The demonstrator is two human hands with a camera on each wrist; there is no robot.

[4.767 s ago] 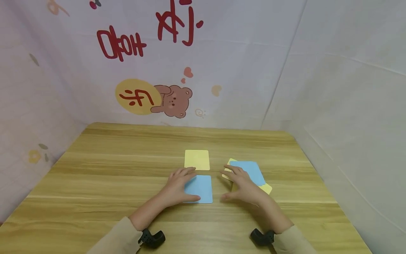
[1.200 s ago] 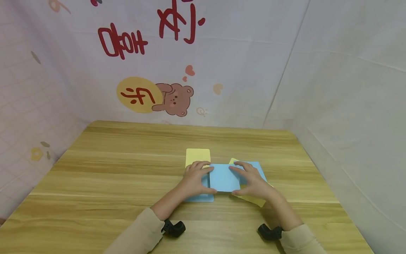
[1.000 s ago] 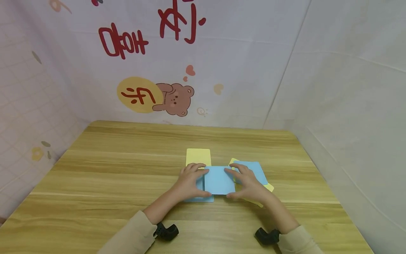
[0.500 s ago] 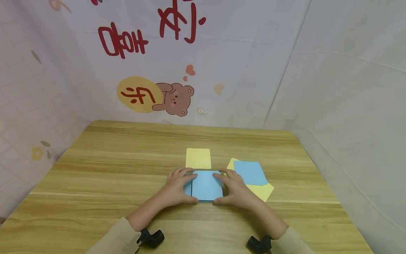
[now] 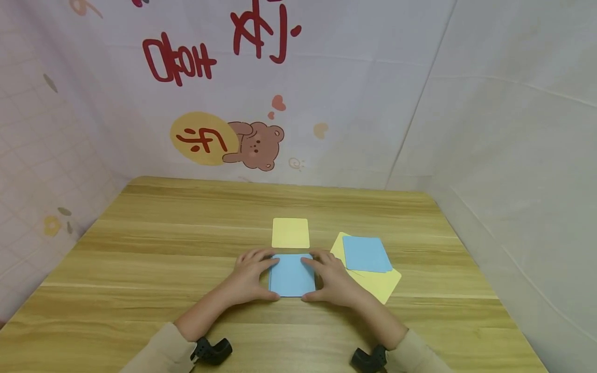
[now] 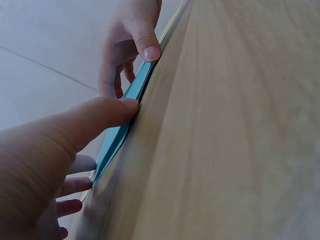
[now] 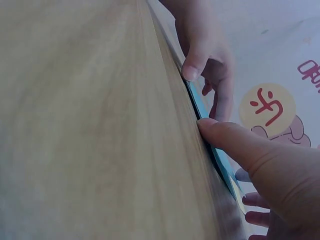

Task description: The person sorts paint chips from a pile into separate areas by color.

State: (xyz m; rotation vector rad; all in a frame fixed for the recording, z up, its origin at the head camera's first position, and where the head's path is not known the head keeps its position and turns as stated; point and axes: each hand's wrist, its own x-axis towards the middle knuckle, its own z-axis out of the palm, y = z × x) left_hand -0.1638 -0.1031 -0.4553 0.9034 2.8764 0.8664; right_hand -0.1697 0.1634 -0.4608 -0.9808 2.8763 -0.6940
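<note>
A square blue card [image 5: 292, 276] lies between both hands, almost squarely over another blue card whose edge shows at the left. At its left side my left hand [image 5: 251, 276] grips it, thumb on the near edge and fingertips at the far edge. My right hand [image 5: 333, 277] holds the right side the same way. In the left wrist view the blue card [image 6: 119, 130] looks slightly bowed, close to the tabletop. The right wrist view shows my left hand [image 7: 207, 55] across the card.
Just beyond the held card lies a yellow card [image 5: 290, 233]. To the right is a loose pile: a blue card [image 5: 367, 254] over yellow cards [image 5: 380, 284] set askew. The wooden table [image 5: 163, 238] meets a printed cloth wall [image 5: 345, 93] at the back.
Earlier my hands were apart, the right one at the pile. Both then held a blue card near the pile, and have brought it left and down over the blue card in the middle.
</note>
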